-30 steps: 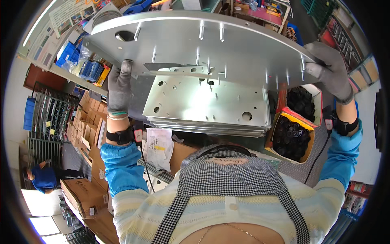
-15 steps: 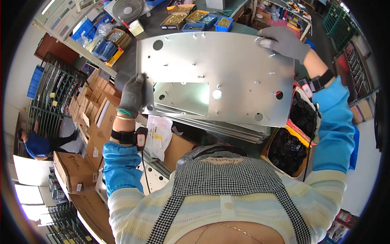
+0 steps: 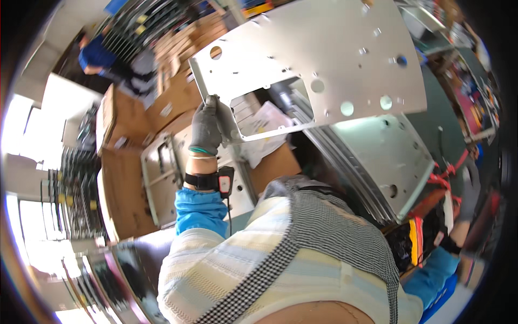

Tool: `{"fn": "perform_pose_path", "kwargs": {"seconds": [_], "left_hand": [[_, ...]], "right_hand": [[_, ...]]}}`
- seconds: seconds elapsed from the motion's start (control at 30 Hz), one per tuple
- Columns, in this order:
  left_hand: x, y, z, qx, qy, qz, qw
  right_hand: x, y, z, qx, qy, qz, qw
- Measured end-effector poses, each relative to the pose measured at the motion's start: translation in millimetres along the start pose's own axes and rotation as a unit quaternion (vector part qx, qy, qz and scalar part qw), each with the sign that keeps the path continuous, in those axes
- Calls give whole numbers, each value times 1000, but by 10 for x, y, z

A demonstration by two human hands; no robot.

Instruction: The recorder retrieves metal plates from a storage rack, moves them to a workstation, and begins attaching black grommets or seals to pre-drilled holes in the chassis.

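My left hand, in a grey glove, is closed on the lower left edge of a silvery sheet-metal panel. The panel is tilted up in front of me and has round holes, a rectangular cut-out and several small studs. My right hand, gloved too, is away from the panel at the far right, beside red straps. Its fingers are blurred, so their pose is unclear. Below the raised panel lies a stack of similar metal panels.
A box with a yellow edge stands at lower right with black parts in it. On the left are cardboard boxes, a pale metal panel and a paper sheet. A person in blue is at upper left.
My right hand has let go of the panel and moved down to the far right. The left hand still holds the panel, now tilted. My view has turned to the left.
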State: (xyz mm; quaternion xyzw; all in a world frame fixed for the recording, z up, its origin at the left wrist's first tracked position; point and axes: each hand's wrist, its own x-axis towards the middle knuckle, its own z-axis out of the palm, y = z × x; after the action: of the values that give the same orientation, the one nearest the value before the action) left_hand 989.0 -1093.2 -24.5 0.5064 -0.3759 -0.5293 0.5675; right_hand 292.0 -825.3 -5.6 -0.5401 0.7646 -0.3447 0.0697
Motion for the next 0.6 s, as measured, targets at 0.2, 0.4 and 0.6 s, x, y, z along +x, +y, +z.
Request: {"fn": "perform_pose_path", "kwargs": {"seconds": [0.2, 0.4, 0.6], "left_hand": [[-922, -103, -1076, -70, 193, 7, 979], [-1737, -1093, -2270, -119, 308, -119, 936], [-2485, -1654, -2878, 280, 343, -128, 887]], "right_hand": [[289, -269, 320, 37, -46, 110, 992], [806, -176, 692, 68, -83, 81, 991], [783, -461, 1227, 39, -238, 87, 967]]}}
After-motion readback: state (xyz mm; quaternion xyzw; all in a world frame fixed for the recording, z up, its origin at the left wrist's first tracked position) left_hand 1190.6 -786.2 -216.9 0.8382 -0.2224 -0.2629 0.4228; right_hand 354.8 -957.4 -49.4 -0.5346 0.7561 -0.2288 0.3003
